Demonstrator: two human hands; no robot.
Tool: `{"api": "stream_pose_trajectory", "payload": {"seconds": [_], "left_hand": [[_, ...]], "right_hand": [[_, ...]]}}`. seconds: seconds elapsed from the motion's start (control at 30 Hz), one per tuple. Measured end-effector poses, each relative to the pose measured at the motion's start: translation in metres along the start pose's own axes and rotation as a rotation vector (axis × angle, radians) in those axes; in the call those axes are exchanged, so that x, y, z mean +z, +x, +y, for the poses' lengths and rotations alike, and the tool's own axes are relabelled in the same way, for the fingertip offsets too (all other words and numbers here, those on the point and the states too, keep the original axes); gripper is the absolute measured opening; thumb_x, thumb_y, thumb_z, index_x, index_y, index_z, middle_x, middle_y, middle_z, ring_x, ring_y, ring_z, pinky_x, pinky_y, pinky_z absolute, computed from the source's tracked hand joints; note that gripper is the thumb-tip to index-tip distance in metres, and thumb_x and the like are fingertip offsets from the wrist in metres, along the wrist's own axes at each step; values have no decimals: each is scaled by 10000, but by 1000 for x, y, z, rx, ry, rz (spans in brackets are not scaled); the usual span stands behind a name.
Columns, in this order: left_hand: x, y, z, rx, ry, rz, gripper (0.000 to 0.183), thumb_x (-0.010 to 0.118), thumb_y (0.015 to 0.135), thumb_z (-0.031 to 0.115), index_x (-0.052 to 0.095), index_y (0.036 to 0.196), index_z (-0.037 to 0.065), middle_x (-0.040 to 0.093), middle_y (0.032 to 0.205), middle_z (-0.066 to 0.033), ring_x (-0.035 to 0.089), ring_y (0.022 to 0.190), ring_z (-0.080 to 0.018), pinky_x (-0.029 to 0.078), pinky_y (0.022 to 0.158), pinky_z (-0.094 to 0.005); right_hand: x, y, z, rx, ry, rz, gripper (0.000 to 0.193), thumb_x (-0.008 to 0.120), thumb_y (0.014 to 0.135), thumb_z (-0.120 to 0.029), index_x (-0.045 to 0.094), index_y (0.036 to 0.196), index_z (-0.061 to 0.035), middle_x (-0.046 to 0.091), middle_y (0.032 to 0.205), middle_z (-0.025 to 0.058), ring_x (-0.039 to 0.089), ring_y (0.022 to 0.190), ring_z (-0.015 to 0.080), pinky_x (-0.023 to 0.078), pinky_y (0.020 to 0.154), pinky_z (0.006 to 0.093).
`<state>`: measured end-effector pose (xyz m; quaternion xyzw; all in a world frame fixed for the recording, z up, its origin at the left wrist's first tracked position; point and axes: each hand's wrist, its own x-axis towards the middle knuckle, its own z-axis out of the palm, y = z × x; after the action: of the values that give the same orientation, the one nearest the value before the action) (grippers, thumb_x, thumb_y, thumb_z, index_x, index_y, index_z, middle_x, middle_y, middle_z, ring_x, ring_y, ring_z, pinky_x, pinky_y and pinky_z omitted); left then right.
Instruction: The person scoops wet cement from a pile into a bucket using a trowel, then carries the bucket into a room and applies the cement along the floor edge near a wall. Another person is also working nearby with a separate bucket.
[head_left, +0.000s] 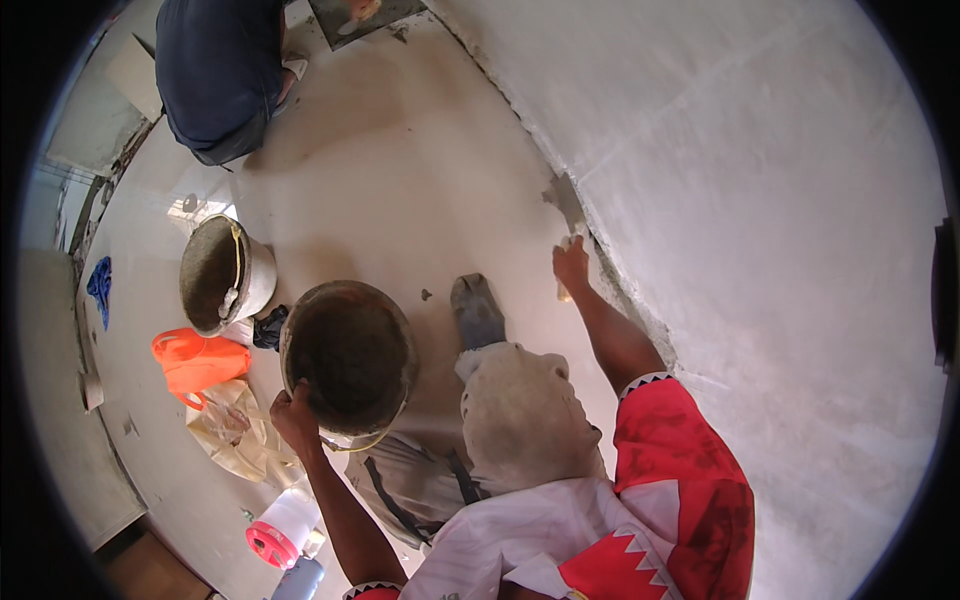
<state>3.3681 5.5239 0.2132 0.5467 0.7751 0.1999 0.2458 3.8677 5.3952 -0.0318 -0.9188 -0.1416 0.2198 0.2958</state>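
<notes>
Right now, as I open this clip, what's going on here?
A person crouches beside a pale wall. The right hand holds a trowel, its blade at the seam along the wall's foot. The left hand grips the rim of a dark-mouthed bucket; how much is inside is too dark to tell. A second bucket and an orange container stand to the left, untouched. Farther off, a co-worker is crouching too.

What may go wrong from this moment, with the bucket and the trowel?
The left hand grips the bucket at its rim, so it might tip or slip.
The right hand holds the trowel close to the rough foot of the wall, so knuckles could scrape.
</notes>
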Motion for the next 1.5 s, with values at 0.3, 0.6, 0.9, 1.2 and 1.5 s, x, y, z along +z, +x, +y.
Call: {"api": "stream_pose_trajectory", "payload": {"seconds": [0.3, 0.6, 0.9, 1.2, 1.5], "left_hand": [[-4, 2, -15, 18, 66, -9, 419, 702, 787, 287, 574, 663, -93, 504, 540, -154, 433, 509, -229, 388, 560, -432], [-4, 13, -10, -36, 48, -75, 390, 698, 794, 277, 606, 663, -79, 545, 548, -136, 463, 523, -208, 403, 566, -419], [-7, 6, -13, -13, 49, -56, 409, 697, 806, 282, 596, 675, -92, 541, 563, -155, 461, 546, -224, 401, 581, -433], [-5, 14, -8, -4, 58, -71, 427, 696, 811, 284, 564, 647, -88, 509, 546, -149, 437, 538, -231, 392, 575, -442], [-4, 14, -13, 41, 44, -68, 444, 704, 809, 286, 533, 633, -84, 481, 538, -142, 392, 538, -233, 364, 567, -449]], "right_hand": [[-69, -88, 61, -70, -177, 121, 441, 614, 873, -159, 445, 1258, -25, 618, 1137, 272, 599, 1061, 443, 465, 878, 518], [-3, -13, -16, -152, -78, 36, 433, 640, 860, -193, 440, 1217, -53, 608, 1154, 244, 598, 1069, 430, 483, 900, 508], [-8, -60, 9, -66, -122, 131, 452, 610, 894, -167, 375, 1261, -45, 556, 1191, 247, 596, 1064, 431, 489, 870, 528], [-43, -88, 56, -46, -126, 117, 434, 595, 902, -152, 372, 1250, -22, 557, 1165, 294, 568, 1065, 468, 462, 889, 532], [-55, -100, 77, -24, -135, 146, 392, 589, 905, -144, 397, 1219, -8, 538, 1200, 293, 563, 1072, 477, 456, 904, 524]]}}
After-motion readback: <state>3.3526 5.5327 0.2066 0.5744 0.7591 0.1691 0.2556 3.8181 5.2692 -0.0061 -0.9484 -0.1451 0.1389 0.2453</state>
